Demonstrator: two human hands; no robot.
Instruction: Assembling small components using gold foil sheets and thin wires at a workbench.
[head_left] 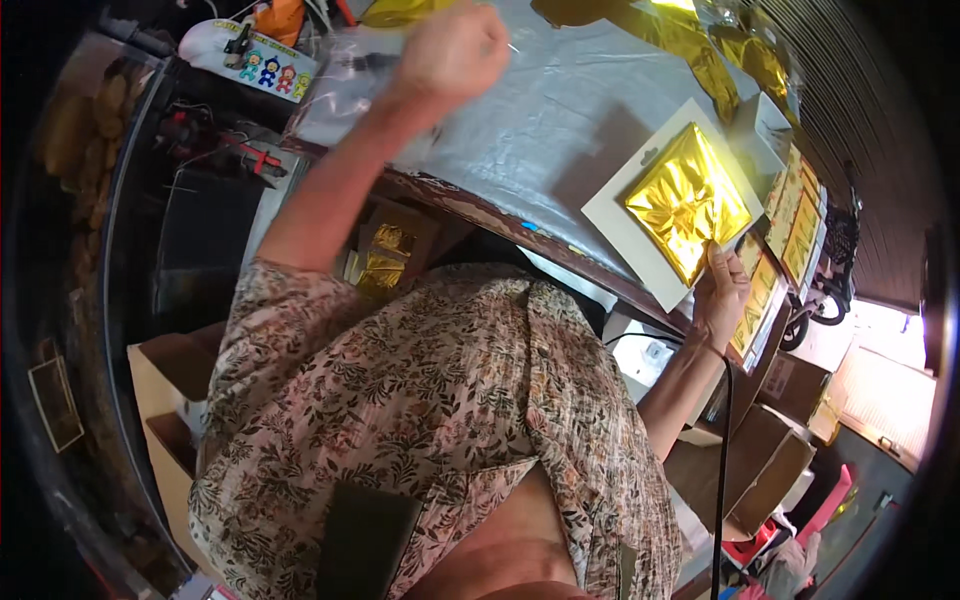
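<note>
My right hand point(722, 290) grips the lower right edge of a white backing card point(625, 215) with a hang hole, thumb on the front. A folded packet of shiny gold foil point(690, 200) lies flat on that card. The card is tilted cornerwise above the near right part of the table. Raised over the far left of the table, my left hand point(455, 55) is closed, its fingers curled and slightly blurred. A tiny pale glint shows beside its fingers; what they hold, if anything, cannot be made out.
Clear plastic sheeting covers the table point(500, 150). Gold foil strips point(690, 60) lie at its far right, near a white open box point(760, 130). Printed yellow cards point(800, 225) stack along the right edge. A white board with cartoon figures point(250, 60) stands far left; cardboard boxes point(760, 470) sit lower right.
</note>
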